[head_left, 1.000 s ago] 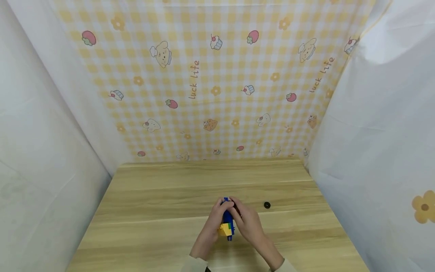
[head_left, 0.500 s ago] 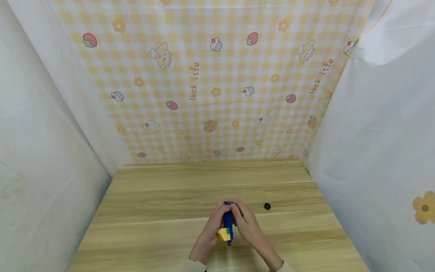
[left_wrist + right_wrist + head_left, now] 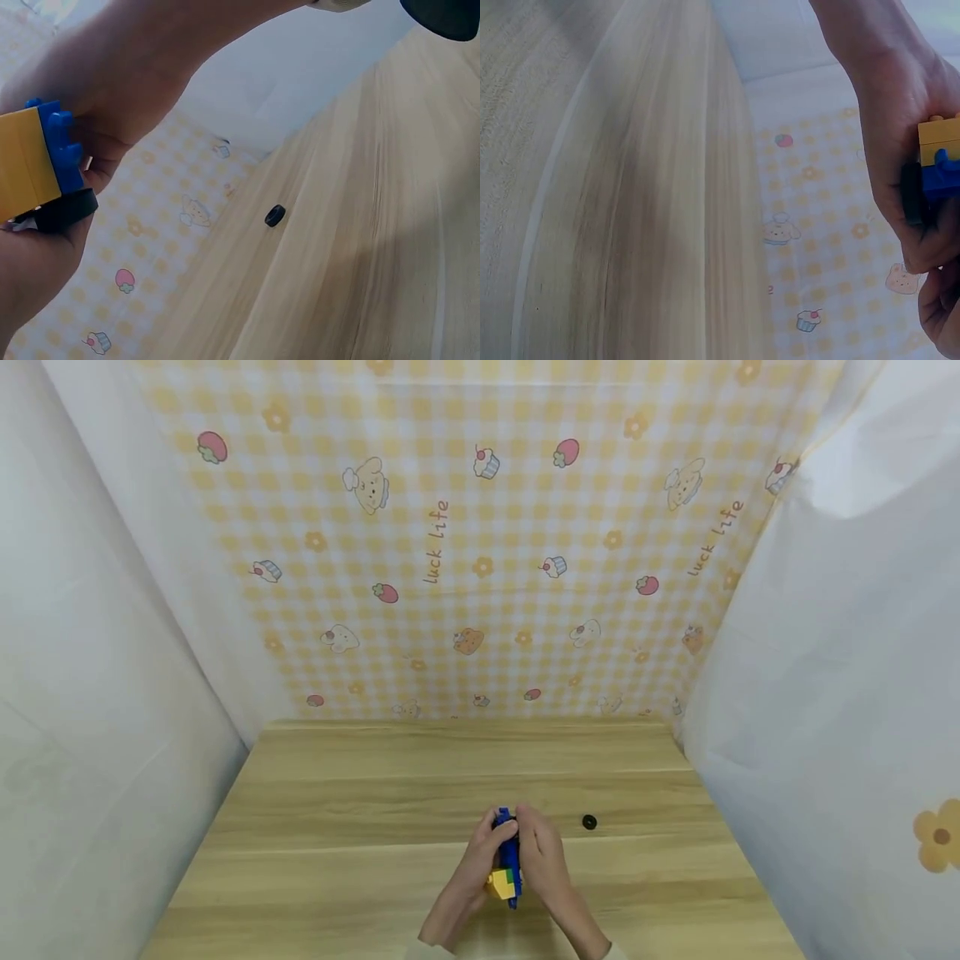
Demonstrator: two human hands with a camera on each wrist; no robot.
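Note:
Both hands hold one small toy built of bricks (image 3: pixel 507 864) above the wooden table (image 3: pixel 337 827), near its front edge. The toy is mostly blue, with a yellow brick (image 3: pixel 498 883) and a bit of green low on its left side. My left hand (image 3: pixel 474 870) grips it from the left, my right hand (image 3: pixel 542 864) from the right, fingers curled over its top. In the left wrist view the yellow and blue bricks (image 3: pixel 34 161) and a black part (image 3: pixel 64 212) sit against my palm. The right wrist view shows the yellow and blue bricks (image 3: pixel 939 166) between the hands.
A small black wheel (image 3: pixel 588 822) lies on the table to the right of my hands, also seen as the wheel (image 3: pixel 274 215) in the left wrist view. A yellow checked cloth (image 3: pixel 480 543) hangs behind the table and white sheets (image 3: pixel 840 693) close both sides.
Both hands with the toy have drawn slightly nearer the table's front edge. The fingers have shifted a little over the toy's top. The black wheel lies where it was.

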